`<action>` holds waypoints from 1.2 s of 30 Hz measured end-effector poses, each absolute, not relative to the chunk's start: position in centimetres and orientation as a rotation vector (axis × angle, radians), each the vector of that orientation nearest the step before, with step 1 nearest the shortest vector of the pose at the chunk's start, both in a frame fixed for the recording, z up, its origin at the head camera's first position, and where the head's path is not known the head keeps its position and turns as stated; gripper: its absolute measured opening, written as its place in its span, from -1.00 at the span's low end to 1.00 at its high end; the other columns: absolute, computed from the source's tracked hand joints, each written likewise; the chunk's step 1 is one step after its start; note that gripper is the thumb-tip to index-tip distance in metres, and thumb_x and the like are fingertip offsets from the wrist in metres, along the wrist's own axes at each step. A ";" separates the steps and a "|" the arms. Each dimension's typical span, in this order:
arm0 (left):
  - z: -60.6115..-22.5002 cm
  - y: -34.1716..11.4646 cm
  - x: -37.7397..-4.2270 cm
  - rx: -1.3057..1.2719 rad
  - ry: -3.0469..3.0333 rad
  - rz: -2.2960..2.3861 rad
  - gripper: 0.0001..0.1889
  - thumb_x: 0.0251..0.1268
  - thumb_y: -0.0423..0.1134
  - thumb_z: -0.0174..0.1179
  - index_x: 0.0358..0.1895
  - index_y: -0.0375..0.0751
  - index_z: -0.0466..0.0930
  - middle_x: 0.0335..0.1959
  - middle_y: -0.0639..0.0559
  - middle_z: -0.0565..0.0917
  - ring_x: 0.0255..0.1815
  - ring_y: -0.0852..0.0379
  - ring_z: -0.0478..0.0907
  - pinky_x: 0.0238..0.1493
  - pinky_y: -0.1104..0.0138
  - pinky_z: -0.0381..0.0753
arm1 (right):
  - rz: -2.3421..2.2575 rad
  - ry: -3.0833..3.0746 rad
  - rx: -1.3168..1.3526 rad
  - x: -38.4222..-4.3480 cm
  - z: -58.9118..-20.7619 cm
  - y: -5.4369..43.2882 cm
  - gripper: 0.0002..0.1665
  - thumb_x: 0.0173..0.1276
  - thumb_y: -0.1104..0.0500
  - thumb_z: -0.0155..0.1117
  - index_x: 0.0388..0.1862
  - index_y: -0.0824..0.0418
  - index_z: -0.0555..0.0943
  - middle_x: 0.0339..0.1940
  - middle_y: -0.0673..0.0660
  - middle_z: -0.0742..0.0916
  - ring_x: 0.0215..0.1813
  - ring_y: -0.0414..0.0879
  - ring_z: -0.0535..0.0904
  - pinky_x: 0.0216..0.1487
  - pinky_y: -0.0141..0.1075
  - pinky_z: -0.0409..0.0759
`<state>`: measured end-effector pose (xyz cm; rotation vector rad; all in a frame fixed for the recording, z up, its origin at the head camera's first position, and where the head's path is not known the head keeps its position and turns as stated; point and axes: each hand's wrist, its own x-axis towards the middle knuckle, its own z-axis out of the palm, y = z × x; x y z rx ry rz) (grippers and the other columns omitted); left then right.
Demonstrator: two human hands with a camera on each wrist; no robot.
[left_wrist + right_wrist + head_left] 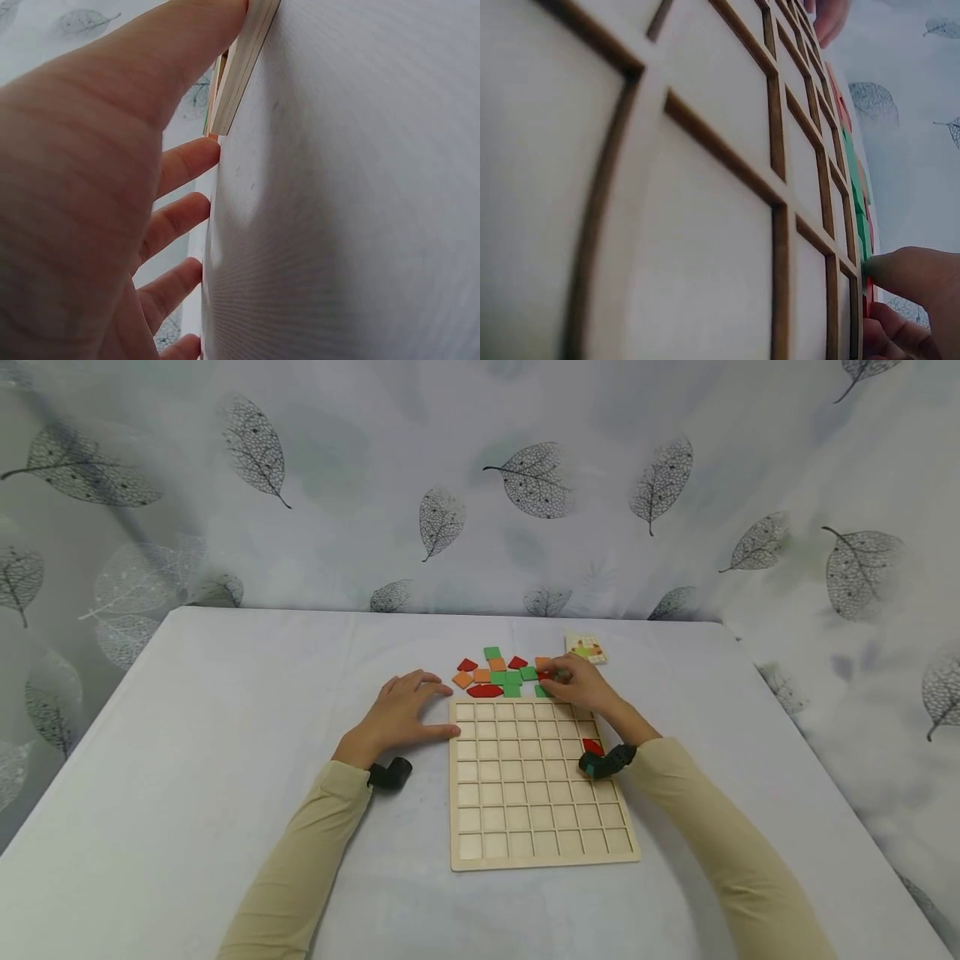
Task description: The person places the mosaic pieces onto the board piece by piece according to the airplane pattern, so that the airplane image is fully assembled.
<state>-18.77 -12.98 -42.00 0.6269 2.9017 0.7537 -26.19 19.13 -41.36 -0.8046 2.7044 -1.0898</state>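
A square wooden grid board (pixel 517 794) lies on the white table. My left hand (pixel 406 708) is at its upper left corner, fingers spread on the cloth. The left thumb (pixel 196 45) touches the board's edge in the left wrist view. Beyond the board, my right hand (pixel 580 683) reaches into the right end of a group of flat coloured tiles. A red tile (pixel 543 676) shows between its thumb (pixel 904 274) and curled fingers, pinched there. Green tiles (pixel 512 677), orange tiles (pixel 462 679) and a long red tile (pixel 485 691) lie to its left.
A small patterned card (pixel 587 648) lies behind the right hand. One red tile (pixel 592 747) sits near the board's right edge, partly covered by the black wrist camera (pixel 606 762). A leaf-patterned curtain (pixel 480 485) hangs behind the table (pixel 187 760).
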 end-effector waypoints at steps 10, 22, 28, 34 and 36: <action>-42.0 -13.0 -18.8 0.616 2.906 0.741 -0.31 0.11 0.24 0.32 0.26 -0.04 0.50 0.34 -0.08 0.39 0.45 -0.10 0.19 0.50 -0.07 -0.05 | -0.999 2.731 -0.618 -26.2 -40.6 18.9 -0.66 0.42 0.31 0.17 0.11 0.44 0.59 -0.04 0.38 0.61 -0.41 -0.05 0.49 -0.48 -0.31 0.45; -42.0 -13.0 -18.7 0.625 2.906 0.748 -0.32 0.11 0.22 0.33 0.26 -0.04 0.50 0.34 -0.09 0.39 0.44 -0.09 0.20 0.50 -0.08 -0.06 | -1.028 2.664 -0.724 -26.2 -40.6 19.5 -0.64 0.41 0.37 0.13 0.16 0.41 0.58 -0.05 0.37 0.61 -0.51 -0.11 0.46 -0.53 -0.30 0.42; -41.9 -13.0 -18.6 0.638 2.911 0.743 -0.33 0.10 0.23 0.33 0.24 -0.04 0.51 0.32 -0.09 0.40 0.42 -0.09 0.23 0.49 -0.09 -0.03 | -1.038 2.643 -0.807 -26.3 -40.8 19.7 -0.65 0.38 0.42 0.11 0.13 0.44 0.59 -0.04 0.39 0.60 -0.60 -0.17 0.37 -0.43 -0.31 0.36; -42.0 -13.1 -18.7 0.640 2.916 0.742 -0.32 0.10 0.24 0.33 0.25 -0.03 0.51 0.32 -0.08 0.40 0.42 -0.09 0.22 0.49 -0.09 -0.03 | -1.006 2.661 -0.783 -26.4 -40.9 19.7 -0.60 0.32 0.42 0.16 0.15 0.42 0.58 -0.01 0.39 0.59 -0.34 -0.04 0.50 -0.29 -0.24 0.43; -42.0 -13.1 -18.7 0.639 2.915 0.739 -0.32 0.10 0.24 0.33 0.25 -0.03 0.51 0.32 -0.07 0.40 0.43 -0.08 0.22 0.49 -0.08 -0.03 | -1.010 2.660 -0.762 -26.4 -40.9 19.7 -0.61 0.33 0.40 0.18 0.15 0.41 0.58 -0.01 0.38 0.59 -0.29 0.01 0.51 -0.23 -0.17 0.45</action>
